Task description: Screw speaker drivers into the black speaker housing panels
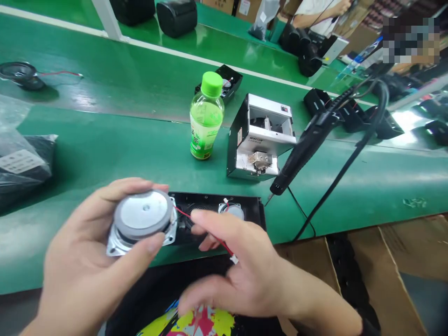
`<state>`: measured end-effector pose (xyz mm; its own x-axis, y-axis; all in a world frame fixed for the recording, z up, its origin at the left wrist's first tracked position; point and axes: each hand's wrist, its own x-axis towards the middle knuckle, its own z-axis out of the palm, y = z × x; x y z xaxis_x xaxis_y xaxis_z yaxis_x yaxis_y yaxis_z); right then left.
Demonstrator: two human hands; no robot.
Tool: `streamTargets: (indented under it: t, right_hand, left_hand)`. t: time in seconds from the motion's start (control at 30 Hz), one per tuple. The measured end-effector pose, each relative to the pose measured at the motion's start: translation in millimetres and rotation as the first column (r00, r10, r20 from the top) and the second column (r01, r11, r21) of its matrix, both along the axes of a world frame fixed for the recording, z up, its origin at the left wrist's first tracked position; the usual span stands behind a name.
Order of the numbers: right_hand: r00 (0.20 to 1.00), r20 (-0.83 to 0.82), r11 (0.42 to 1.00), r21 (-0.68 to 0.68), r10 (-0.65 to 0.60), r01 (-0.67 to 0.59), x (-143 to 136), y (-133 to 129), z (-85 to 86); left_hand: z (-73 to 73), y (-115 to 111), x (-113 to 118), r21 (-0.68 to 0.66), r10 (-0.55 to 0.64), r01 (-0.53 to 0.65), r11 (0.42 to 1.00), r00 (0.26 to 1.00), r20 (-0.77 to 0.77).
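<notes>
My left hand (pixel 94 242) is wrapped round a round speaker (pixel 143 212) with a grey face and a square metal frame. From the speaker a thin red wire (pixel 184 213) runs to my right hand (pixel 241 261), passing by its fingers and ending in a small white connector (pixel 234 258). The right thumb stands apart from the fingers, which bend around the wire. Behind both hands lies a long black housing (pixel 252 205) on the green bench (pixel 140 158), with a second speaker (pixel 234 211) inside its right part.
A green-capped bottle (pixel 206 121) and a small silver-black machine (pixel 261 140) stand behind the housing. A black electric screwdriver (pixel 304 144) hangs at the right with its cable. Plastic-wrapped goods (pixel 26 163) lie left. A person's arm (pixel 322 18) shows at the back.
</notes>
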<state>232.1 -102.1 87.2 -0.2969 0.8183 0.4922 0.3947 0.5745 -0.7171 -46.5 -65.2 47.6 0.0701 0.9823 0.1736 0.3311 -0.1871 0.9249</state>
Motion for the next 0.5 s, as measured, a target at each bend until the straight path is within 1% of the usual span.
streamTargets:
  t: [0.03,0.1,0.17,0.2,0.23,0.3,0.4,0.43,0.5]
  right_hand:
    - [0.999,-0.043,0.999,0.032,-0.003,0.005,-4.8,2.1,-8.9]
    - [0.993,-0.106,0.997,0.045,-0.051,0.057,-4.9,5.3,-21.7]
    - [0.991,-0.099,0.996,0.006,-0.093,0.094,4.0,6.7,-27.4]
    - [0.991,-0.077,0.994,-0.006,-0.108,0.108,10.0,7.0,-28.3]
    - [0.992,-0.044,0.993,-0.003,-0.115,0.115,16.2,7.2,-28.7]
    - [0.993,0.031,0.993,0.034,-0.112,0.111,27.3,8.2,-29.4]
    - [0.991,0.096,0.993,0.084,-0.093,0.085,39.3,10.9,-31.7]
    - [0.991,0.104,0.993,0.092,-0.082,0.073,42.5,11.7,-32.6]
    - [0.988,0.147,0.995,0.093,-0.048,0.034,48.9,12.4,-33.5]
  left_hand:
    - [2.3,1.0,6.5,0.019,-0.036,0.036,0.999,0.999,-0.011]
    - [2.5,8.1,13.4,0.062,-0.176,0.183,0.981,0.979,-0.099]
    - [-1.0,19.3,15.1,0.103,-0.319,0.355,0.929,0.911,-0.262]
    - [-3.2,25.2,15.1,0.131,-0.349,0.414,0.901,0.869,-0.352]
    - [-5.6,30.8,14.9,0.164,-0.348,0.453,0.876,0.830,-0.436]
    - [-9.8,39.8,14.5,0.210,-0.308,0.491,0.846,0.770,-0.559]
    - [-13.6,46.7,16.0,0.195,-0.302,0.533,0.823,0.702,-0.645]
    - [-14.1,47.6,17.3,0.195,-0.308,0.557,0.808,0.679,-0.667]
    - [-13.9,47.8,21.2,0.235,-0.295,0.615,0.753,0.634,-0.715]
